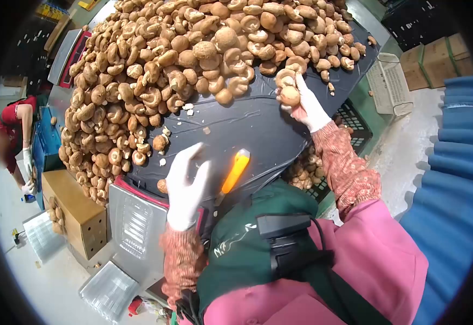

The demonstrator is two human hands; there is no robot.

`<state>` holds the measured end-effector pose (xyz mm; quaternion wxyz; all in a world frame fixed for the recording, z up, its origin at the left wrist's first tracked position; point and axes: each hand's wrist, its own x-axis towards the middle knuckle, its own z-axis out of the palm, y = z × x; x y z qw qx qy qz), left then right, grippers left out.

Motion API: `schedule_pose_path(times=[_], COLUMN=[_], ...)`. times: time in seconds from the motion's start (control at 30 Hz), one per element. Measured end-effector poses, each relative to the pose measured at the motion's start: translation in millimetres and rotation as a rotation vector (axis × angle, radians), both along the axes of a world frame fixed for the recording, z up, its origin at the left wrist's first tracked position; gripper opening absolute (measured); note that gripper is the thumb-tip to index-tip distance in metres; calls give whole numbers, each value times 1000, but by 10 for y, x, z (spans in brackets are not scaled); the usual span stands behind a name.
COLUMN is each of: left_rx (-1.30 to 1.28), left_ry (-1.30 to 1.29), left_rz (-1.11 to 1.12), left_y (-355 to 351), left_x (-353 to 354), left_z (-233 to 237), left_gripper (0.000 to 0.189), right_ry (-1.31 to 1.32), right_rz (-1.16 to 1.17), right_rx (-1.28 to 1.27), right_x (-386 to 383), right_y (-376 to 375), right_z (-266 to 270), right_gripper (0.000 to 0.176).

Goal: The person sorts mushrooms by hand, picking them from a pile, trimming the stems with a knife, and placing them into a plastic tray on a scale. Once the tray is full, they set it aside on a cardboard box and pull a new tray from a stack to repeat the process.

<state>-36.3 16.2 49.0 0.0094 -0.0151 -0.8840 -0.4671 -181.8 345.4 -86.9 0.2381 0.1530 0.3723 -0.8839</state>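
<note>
My left hand [186,187], in a white glove, hovers over the near part of the black-covered table [247,127]. Its fingers are apart with nothing between them. Just right of it lies a yellow-orange utility knife [233,172]. My right hand [310,107], also gloved in white, is closed around a few brown mushrooms [289,96] at the right side of the table. A large heap of shiitake-like mushrooms [155,65] covers the far and left parts of the table. Small cut pieces [188,106] are scattered on the black cover.
Below the table's right edge stands a dark crate [355,122] with mushrooms. A white plastic basket [385,86] and strapped cardboard boxes [436,62] are farther right. At left are a cardboard box [76,216], a wrapping machine [139,219] and another person [17,130].
</note>
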Motion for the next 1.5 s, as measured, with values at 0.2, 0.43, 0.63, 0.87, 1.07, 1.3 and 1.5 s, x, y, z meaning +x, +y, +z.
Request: schedule_pose_path(times=[0.2,0.43,0.63,0.87,1.07,1.3,1.5], left_rx=[665,1198,1550,1956,1584,151,-167], left_ry=[-296,-352,-270,-115,188,176,56], left_rz=[10,88,237,359,499,895,811], left_y=[432,376,8,-527,-914,-1565,-1883], left_x=[-466,-322,-15,486,1018,1557,1836], left_z=[-276,-267,-399,-371,-241,-380,-635], left_gripper=[43,48,46,64,50,48,35], right_ry=[-251,-355,-275,121,497,955,1799], right_rz=[278,557,659,780,800,856,743], right_rx=[-339,-389,-291,-54,145,483,808], right_x=[273,535,664,743,922,1276,1430], right_y=[-634,-1250,-1630,-1752,-2206,-3281,-3887], right_z=[542,778,1016,1045,1124,1192,724], right_gripper=[55,52,60,58,55,51,51])
